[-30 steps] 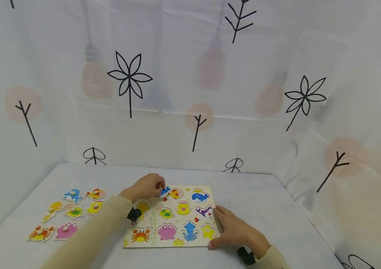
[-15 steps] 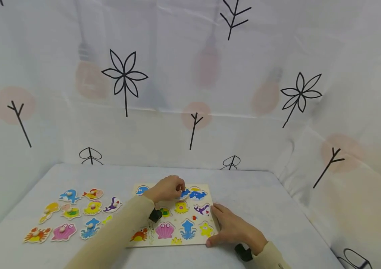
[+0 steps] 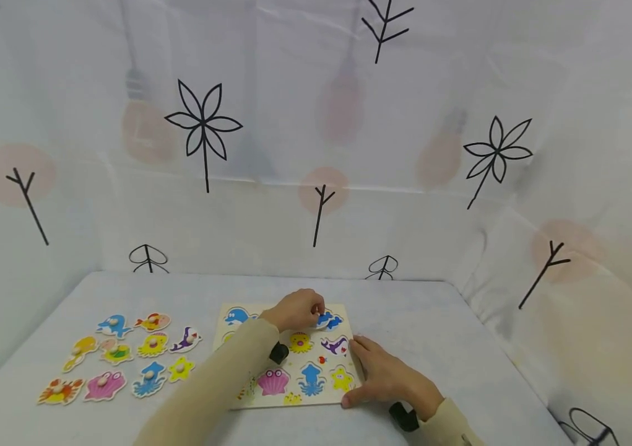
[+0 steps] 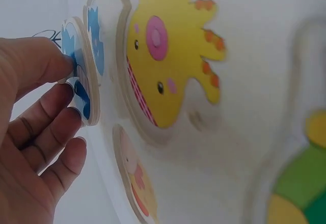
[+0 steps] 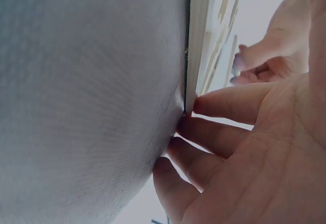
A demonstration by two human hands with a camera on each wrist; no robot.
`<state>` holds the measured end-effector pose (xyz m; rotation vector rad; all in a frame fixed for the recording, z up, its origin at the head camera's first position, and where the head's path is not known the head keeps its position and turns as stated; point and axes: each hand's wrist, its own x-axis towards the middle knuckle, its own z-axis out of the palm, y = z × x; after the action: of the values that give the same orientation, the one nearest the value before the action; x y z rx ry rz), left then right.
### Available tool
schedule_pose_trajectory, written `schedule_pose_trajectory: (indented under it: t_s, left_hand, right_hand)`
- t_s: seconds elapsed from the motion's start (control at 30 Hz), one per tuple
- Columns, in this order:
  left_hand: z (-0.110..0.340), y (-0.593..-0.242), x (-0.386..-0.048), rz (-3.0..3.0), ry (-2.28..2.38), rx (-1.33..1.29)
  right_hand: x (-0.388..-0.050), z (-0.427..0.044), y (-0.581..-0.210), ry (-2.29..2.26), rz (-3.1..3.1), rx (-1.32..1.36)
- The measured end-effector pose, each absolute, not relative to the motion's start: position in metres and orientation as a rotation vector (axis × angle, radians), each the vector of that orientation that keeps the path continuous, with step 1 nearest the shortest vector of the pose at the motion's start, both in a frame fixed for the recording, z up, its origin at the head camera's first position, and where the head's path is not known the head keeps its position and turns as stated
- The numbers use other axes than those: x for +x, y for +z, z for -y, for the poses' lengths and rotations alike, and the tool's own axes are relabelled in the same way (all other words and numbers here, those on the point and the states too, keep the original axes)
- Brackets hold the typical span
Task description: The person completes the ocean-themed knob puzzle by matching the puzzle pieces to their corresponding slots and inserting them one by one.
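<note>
My left hand (image 3: 299, 308) pinches a blue whale puzzle piece (image 3: 324, 320) over the top right of a wooden sea-animal puzzle board (image 3: 338, 398). In the left wrist view, thumb and fingertips hold the whale piece (image 4: 85, 89) on edge, close to the board's whale picture (image 4: 96, 40); a small gap seems to separate them. My right hand (image 3: 388, 378) rests against the board's right edge, its thumb by the front corner. In the right wrist view its fingers (image 5: 229, 104) lie loosely extended, touching the board's side (image 5: 196, 56).
Several knobbed puzzle pieces lie left of the board, among them a dolphin (image 3: 115, 326), a crab (image 3: 61, 391), a pink shell (image 3: 105, 385), a squid (image 3: 150, 379) and a starfish (image 3: 181, 369). A white patterned cloth (image 3: 271, 229) hangs behind the table.
My left hand has carried the whale piece rightward across the board's top row, from the left part to the top right. The right hand stays at the board's edge. The view has shifted slightly.
</note>
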<state>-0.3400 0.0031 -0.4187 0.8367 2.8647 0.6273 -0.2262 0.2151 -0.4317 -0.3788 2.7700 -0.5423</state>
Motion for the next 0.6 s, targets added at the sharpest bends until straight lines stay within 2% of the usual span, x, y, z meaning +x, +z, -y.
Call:
schedule_pose_trajectory:
  t_s: [0.6]
  left_hand:
    - [-0.024, -0.423, -0.345, -2.833, 0.609, 0.817]
  right_hand:
    - [-0.226, -0.216, -0.432, -0.535, -2.769, -0.393]
